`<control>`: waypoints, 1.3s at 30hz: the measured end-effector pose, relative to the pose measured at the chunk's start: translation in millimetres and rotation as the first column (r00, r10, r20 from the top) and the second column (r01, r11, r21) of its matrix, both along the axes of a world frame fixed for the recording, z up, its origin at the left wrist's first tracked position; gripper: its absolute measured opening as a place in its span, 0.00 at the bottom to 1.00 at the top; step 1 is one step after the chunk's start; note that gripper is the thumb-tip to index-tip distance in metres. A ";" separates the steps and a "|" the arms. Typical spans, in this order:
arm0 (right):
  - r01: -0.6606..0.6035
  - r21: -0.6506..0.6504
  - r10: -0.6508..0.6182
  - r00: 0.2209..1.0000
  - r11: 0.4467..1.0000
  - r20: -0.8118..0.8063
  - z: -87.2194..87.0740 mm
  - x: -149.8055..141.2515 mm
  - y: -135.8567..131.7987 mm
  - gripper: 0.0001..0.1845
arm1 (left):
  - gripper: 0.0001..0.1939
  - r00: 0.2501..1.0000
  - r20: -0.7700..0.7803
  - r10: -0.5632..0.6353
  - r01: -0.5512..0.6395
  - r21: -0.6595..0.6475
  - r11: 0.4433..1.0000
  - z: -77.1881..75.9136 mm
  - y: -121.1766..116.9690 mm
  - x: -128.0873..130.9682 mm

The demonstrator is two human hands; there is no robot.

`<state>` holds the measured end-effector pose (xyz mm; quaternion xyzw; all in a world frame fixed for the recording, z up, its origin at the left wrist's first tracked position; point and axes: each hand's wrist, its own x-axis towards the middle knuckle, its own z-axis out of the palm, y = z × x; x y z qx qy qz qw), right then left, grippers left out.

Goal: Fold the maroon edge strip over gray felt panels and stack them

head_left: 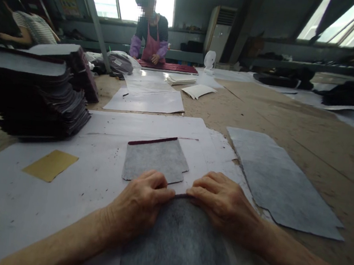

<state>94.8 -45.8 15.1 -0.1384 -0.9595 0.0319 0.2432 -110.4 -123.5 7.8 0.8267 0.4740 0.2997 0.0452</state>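
Observation:
A grey fabric-like sheet (182, 245) lies before me, and both hands pinch its far edge, where a narrow dark strip shows between them. My left hand (146, 197) is closed on that edge with the thumb toward the middle. On the same edge, a short gap to the right, my right hand (223, 198) is closed too. Just beyond my hands a smaller grey piece (156, 160) lies flat, with a dark red band along its far side. To the right rests a larger grey piece (283, 184) with a notched corner.
Tall stacks of dark sheets (48, 99) stand at the left. A yellowish square (50, 165) lies on the white paper (90, 208) covering my side. White sheets (147, 101) lie farther back. Across the table a person (150, 34) in a red apron stands near a small fan (209, 61).

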 end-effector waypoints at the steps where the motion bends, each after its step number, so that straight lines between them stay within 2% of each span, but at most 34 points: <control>1: -0.016 0.016 0.016 1.000 1.000 0.002 0.3 0.6 0.7 0.11 | 0.14 0.999 -0.047 -0.022 0.024 0.052 0.998 -0.8 -1.1 -0.4; 3: -0.048 0.056 0.048 0.999 0.997 0.015 1.2 1.8 1.3 0.13 | 0.15 0.988 -0.140 -0.059 0.074 0.104 0.992 -1.2 -3.0 -1.0; 5: -0.083 0.091 0.079 0.996 0.992 0.044 2.0 3.2 0.7 0.14 | 0.16 0.974 -0.211 -0.087 0.110 0.098 0.989 -0.1 -4.4 -1.5; 12: -0.141 0.126 0.124 0.983 0.982 0.138 4.3 6.3 -1.9 0.14 | 0.16 0.933 -0.334 -0.134 0.167 0.074 0.983 5.6 -7.3 0.2; 17: -0.146 0.116 0.124 0.977 0.982 0.175 7.9 5.4 -1.3 0.16 | 0.15 0.930 -0.332 -0.160 0.180 0.028 0.983 6.8 -7.4 1.1; 22: -0.150 0.159 0.112 0.967 0.976 0.230 11.2 7.1 -3.7 0.18 | 0.14 0.926 -0.334 -0.177 0.189 0.002 0.982 7.1 -8.7 1.1; 30: -0.110 0.145 0.085 0.982 0.983 0.171 8.4 17.5 -3.7 0.18 | 0.16 0.934 -0.311 -0.174 0.185 0.005 0.983 3.8 -9.0 0.1; 36: -0.087 0.075 0.077 0.989 0.993 0.128 5.3 22.9 -3.6 0.16 | 0.16 0.937 -0.308 -0.164 0.184 0.035 0.982 3.8 -7.1 0.7; 38: -0.064 -0.028 0.066 0.995 0.998 0.069 2.8 24.9 -1.7 0.15 | 0.16 0.935 -0.311 -0.172 0.191 0.030 0.981 4.0 -7.4 0.6; 39: -0.024 -0.120 0.028 0.999 0.992 0.036 1.9 26.6 0.1 0.14 | 0.16 0.936 -0.308 -0.172 0.192 0.035 0.981 3.9 -7.7 0.5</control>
